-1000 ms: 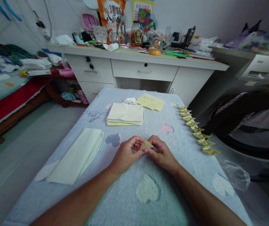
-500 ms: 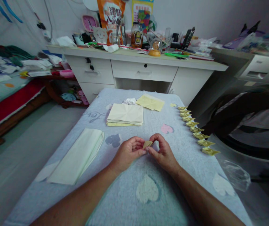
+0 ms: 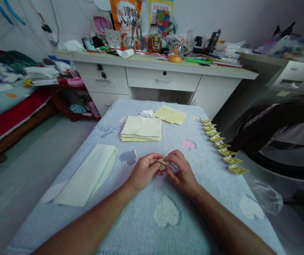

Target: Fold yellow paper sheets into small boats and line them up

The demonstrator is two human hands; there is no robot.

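Note:
A small folded piece of yellowish paper (image 3: 163, 163) is held between my two hands above the cloth-covered table (image 3: 141, 226). My left hand (image 3: 144, 170) pinches its left side between thumb and fingers. On its right edge, the fingertips of my right hand (image 3: 181, 171) are closed, partly hiding it. Beyond my hands lies a stack of creased paper sheets (image 3: 141, 126), with a yellow sheet (image 3: 170, 115) behind it to the right. Several folded yellow paper boats (image 3: 231, 160) stand in a row along the table's right edge.
A long folded pale cloth or paper (image 3: 88, 175) lies on the left. Crumpled white tissue (image 3: 146, 113) sits behind the stack. A cluttered white desk (image 3: 162, 79) stands at the far end, a bed (image 3: 11, 106) to the left, and a washing machine (image 3: 292, 81) to the right.
My right hand has shifted slightly left, its fingers now over the paper's right edge. The folded paper has turned and moved a little left. Everything else stays in place.

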